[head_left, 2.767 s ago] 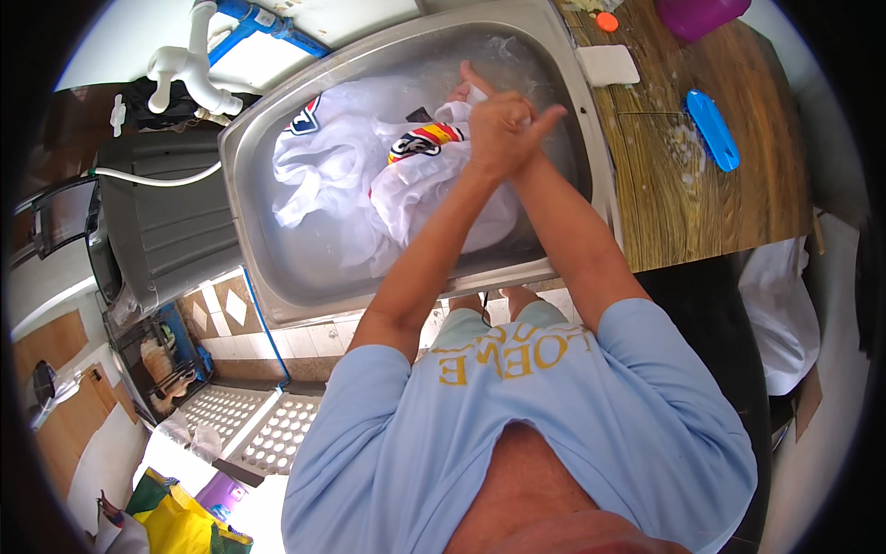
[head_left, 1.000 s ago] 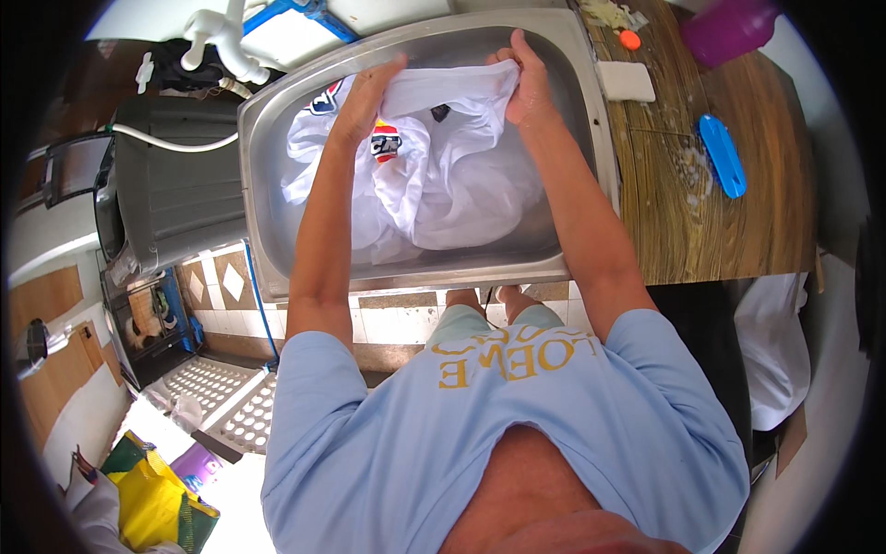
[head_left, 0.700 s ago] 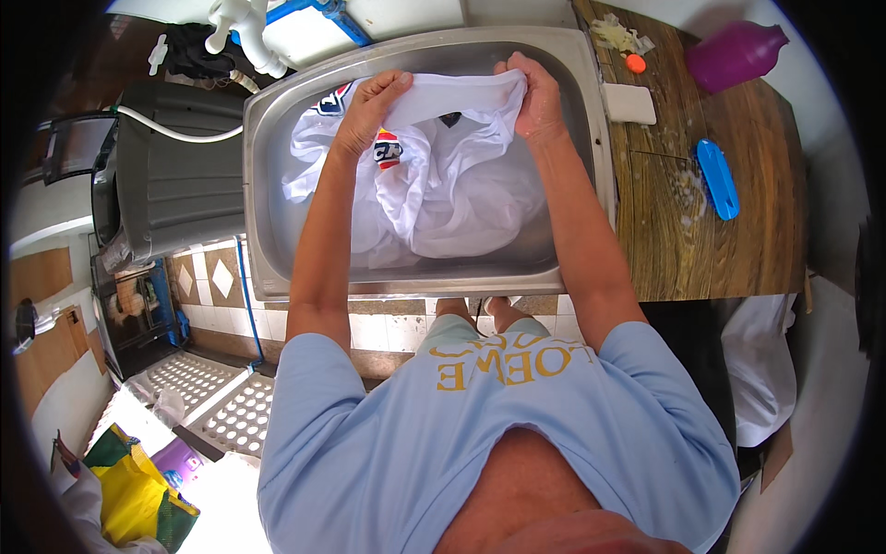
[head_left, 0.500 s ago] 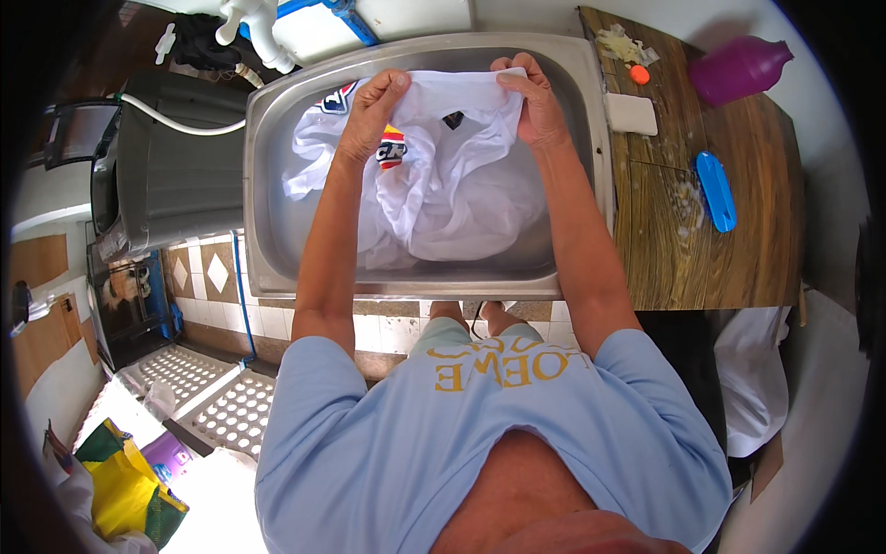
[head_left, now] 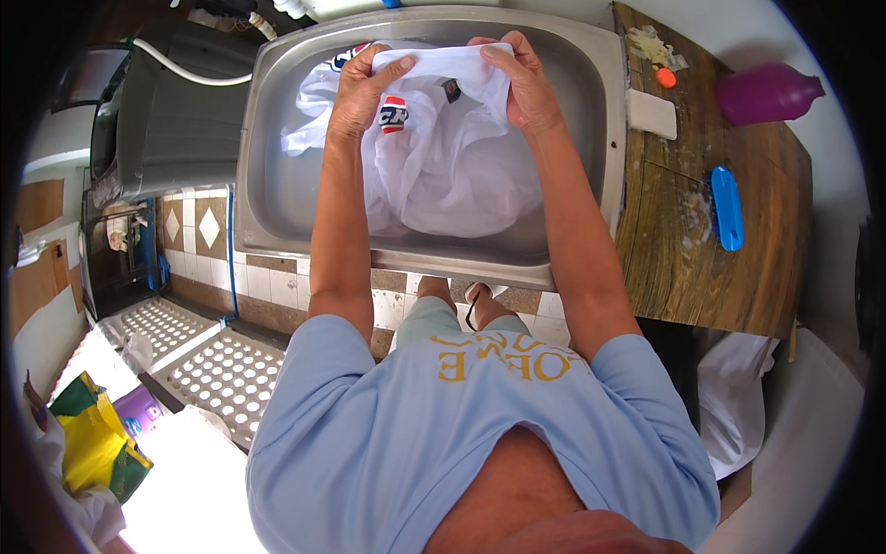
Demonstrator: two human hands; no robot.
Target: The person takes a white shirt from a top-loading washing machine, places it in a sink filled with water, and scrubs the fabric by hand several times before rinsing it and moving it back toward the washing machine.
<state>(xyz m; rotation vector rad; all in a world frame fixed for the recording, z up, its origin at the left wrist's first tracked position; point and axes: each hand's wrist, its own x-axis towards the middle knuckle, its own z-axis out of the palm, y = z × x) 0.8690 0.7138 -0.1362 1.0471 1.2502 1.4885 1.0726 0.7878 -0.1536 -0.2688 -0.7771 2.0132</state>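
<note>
Left hand (head_left: 355, 92) and right hand (head_left: 532, 90) pinch a white garment (head_left: 429, 175) over a sink (head_left: 608, 102); even tension should keep its edge flat

A person stretches both bare forearms forward, the left forearm (head_left: 340, 212) nearly straight ahead and the right forearm (head_left: 584, 217) angled inward. The left hand (head_left: 362, 90) and right hand (head_left: 528, 85) face each other, apart but level, each closed in a pinch. The left thumb (head_left: 396, 69) and right thumb (head_left: 499, 59) point toward each other, fingers curled.
</note>
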